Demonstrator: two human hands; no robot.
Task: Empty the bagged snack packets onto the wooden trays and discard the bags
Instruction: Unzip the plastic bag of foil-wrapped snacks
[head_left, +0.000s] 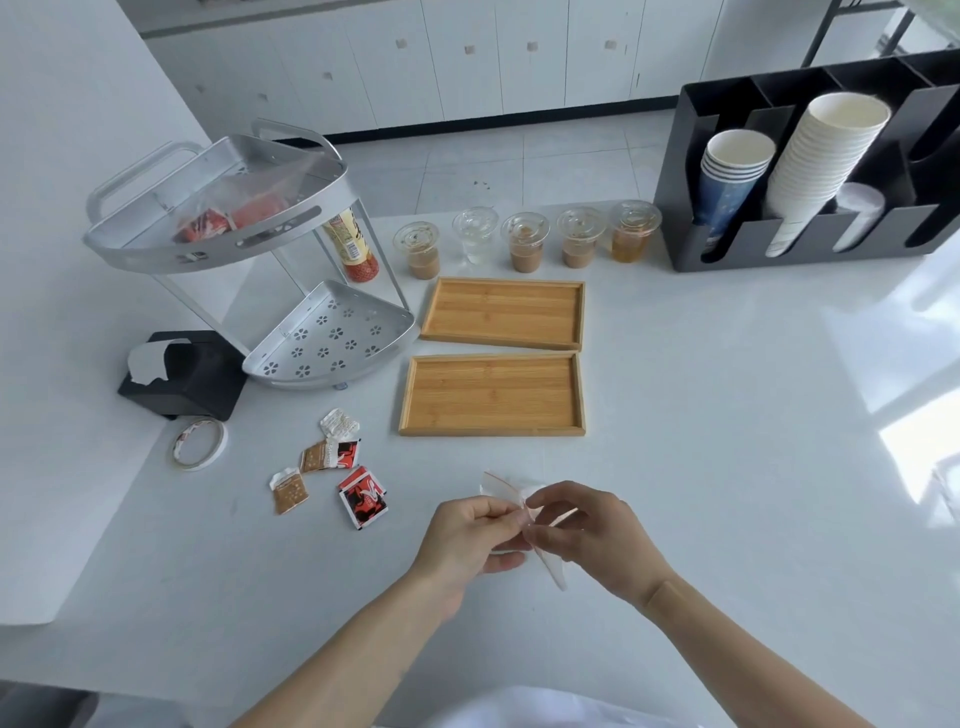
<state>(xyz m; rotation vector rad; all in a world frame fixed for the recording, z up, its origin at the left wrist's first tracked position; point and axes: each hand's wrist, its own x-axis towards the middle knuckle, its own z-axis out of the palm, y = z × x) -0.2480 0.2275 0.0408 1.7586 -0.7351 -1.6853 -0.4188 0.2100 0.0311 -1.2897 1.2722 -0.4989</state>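
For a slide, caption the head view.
Both hands crumple an emptied clear bag; wooden trays empty.

worktop (727, 415) – white, glossy, bright window glare at right | floor (519, 166) – pale large tiles beyond the far edge | cabinets (467, 57) – white doors with small square pulls, dark plinth below | wall (62, 78) – plain white at left | light – daylight

White counter (727, 415) — trays (491, 395), packets (332, 467)
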